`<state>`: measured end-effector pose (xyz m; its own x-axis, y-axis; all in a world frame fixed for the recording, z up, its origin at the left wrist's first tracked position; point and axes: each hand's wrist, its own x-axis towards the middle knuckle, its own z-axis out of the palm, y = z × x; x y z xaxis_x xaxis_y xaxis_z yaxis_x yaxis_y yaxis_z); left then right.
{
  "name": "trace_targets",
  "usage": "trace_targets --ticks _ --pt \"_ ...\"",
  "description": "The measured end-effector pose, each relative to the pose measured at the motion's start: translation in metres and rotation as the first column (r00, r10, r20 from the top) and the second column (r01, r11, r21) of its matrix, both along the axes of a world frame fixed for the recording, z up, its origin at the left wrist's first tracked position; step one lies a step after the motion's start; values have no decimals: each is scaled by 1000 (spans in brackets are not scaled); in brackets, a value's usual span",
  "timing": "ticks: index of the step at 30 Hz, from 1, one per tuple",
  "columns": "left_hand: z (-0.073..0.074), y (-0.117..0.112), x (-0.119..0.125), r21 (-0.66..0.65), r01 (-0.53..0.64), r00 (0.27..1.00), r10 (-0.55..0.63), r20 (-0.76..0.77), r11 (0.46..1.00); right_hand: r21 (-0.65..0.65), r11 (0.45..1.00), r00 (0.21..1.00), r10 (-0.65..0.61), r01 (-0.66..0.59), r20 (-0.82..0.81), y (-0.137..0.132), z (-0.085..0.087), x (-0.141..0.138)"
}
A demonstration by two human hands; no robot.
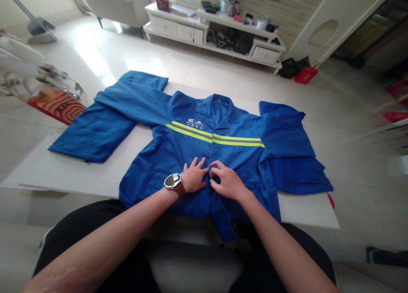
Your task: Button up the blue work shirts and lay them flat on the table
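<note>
A blue work jacket lies spread face up, its collar pointing away from me and a yellow-grey reflective band across the chest. My left hand, with a watch on its wrist, rests with fingers spread flat on the jacket beside the front opening. Just to its right, my right hand pinches the front edge of the jacket with curled fingers. Whether a button sits between those fingertips cannot be made out. The lower right front hem hangs over the table's near edge.
The jacket lies on a white table. Folded blue garments rest on it at the left and right. An orange-red bag stands at the far left. Beyond are a white TV cabinet, an armchair and a red bag.
</note>
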<state>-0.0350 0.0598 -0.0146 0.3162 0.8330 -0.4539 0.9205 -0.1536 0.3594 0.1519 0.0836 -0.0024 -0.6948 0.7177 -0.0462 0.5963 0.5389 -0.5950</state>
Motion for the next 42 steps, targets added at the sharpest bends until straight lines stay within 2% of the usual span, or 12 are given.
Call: trace_targets --ticks 3,6,13,17,22,27,33,37,42 --pt "-8 -10 -2 33 22 1000 -22 -1 999 -14 999 998 52 -52 29 1 -5 1" --pt "-13 -23 -3 54 29 1000 -29 -7 998 -34 998 996 52 -50 75 3 -11 0" --pt "-5 -44 4 4 81 993 -80 -87 997 -35 999 987 -9 15 158 4 -17 -3" --pt "-6 -42 6 20 84 992 -81 -100 996 39 998 964 -67 59 259 5 -13 -3" --pt "-5 -32 8 111 66 995 -58 -79 992 131 989 918 -113 67 379 8 -9 -3" --pt "4 -23 10 130 83 994 -73 -79 988 107 980 872 -199 169 447 13 -14 -2" --pt "-1 -22 6 195 114 992 -101 -76 974 183 975 902 -191 127 388 15 -22 -2" --pt "2 -16 3 227 106 994 -95 -57 968 169 964 902 -253 205 351 16 -27 -6" --pt "12 1 -2 330 -108 994 95 55 938 108 939 930 -340 327 138 23 -25 -7"
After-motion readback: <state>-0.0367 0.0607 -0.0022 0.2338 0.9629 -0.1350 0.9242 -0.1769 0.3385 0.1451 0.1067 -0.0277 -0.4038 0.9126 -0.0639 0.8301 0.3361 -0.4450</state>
